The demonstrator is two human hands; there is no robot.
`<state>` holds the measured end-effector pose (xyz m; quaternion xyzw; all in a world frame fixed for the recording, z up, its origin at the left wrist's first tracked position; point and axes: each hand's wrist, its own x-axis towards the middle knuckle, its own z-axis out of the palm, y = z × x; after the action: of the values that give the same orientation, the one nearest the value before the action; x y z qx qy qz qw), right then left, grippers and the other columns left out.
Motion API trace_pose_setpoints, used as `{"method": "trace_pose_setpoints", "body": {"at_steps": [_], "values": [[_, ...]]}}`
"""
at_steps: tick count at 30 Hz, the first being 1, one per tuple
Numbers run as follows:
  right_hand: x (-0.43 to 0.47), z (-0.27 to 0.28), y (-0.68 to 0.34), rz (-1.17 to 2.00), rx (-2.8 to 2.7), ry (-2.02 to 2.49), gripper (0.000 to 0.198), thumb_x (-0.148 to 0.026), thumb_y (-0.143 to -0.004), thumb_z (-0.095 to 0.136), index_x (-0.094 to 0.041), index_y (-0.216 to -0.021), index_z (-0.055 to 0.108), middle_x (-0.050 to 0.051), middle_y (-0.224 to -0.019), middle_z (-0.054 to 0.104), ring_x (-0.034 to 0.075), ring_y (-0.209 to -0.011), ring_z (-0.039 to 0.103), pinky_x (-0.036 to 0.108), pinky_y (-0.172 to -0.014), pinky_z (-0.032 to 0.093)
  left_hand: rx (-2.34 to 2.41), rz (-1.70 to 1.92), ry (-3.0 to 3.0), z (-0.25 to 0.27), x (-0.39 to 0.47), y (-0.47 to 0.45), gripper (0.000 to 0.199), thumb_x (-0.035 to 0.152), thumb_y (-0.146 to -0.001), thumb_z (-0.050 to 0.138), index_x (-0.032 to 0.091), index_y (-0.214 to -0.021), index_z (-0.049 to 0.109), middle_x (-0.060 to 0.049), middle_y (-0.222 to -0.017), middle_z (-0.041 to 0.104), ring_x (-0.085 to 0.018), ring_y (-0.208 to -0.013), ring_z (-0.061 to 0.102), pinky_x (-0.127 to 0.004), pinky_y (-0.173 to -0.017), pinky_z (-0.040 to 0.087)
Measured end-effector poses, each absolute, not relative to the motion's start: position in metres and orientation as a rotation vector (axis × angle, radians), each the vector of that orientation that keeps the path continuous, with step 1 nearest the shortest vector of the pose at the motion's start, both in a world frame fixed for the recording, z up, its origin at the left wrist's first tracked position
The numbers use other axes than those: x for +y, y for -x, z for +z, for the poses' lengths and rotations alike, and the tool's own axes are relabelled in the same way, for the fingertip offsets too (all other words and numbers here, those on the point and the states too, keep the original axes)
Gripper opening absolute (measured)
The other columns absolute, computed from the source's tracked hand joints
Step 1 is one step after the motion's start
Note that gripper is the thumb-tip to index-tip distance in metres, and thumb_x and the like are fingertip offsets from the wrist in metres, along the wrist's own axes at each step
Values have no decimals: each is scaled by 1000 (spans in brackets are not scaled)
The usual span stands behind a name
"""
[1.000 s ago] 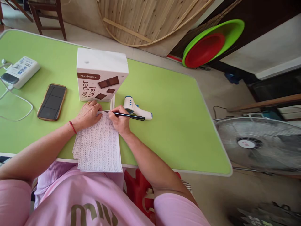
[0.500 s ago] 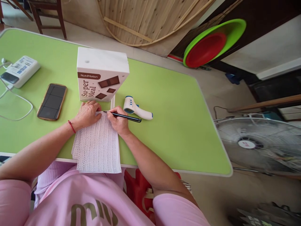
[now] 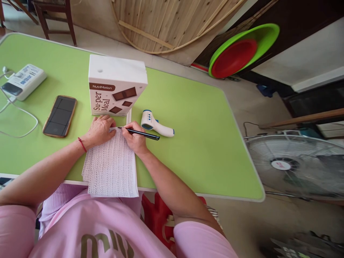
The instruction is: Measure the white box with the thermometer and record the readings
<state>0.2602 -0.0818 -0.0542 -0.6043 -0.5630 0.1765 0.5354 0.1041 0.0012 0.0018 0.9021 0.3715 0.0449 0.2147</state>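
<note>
Beside pen (image 3: 142, 134): thermometer (image 3: 156, 125), box (image 3: 116, 86), phone (image 3: 59, 115).

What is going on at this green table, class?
A person in a pink shirt sits at the lime-green table, writing. The right hand holds a black pen with its tip at the top edge of a stack of white sheets covered in dense handwriting. The left hand presses the sheets flat. Just beyond stands a white snack box with brown bars printed on it; a white and blue thermometer gun lies to its right, a dark smartphone to its left.
</note>
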Motion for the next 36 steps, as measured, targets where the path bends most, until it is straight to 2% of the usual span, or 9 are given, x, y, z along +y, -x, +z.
{"method": "trace_pose_setpoints", "body": {"at_steps": [36], "values": [[-81, -52, -260, 438, -1272, 1457, 17, -36, -85, 59, -26, -74, 52, -4, -64, 56, 14, -58, 49, 29, -57, 44, 1013, 205, -2521, -5, 3, -104, 17, 20, -92, 54, 15, -96, 70, -15, -105, 72, -33, -110, 66, -52, -99, 49]]}}
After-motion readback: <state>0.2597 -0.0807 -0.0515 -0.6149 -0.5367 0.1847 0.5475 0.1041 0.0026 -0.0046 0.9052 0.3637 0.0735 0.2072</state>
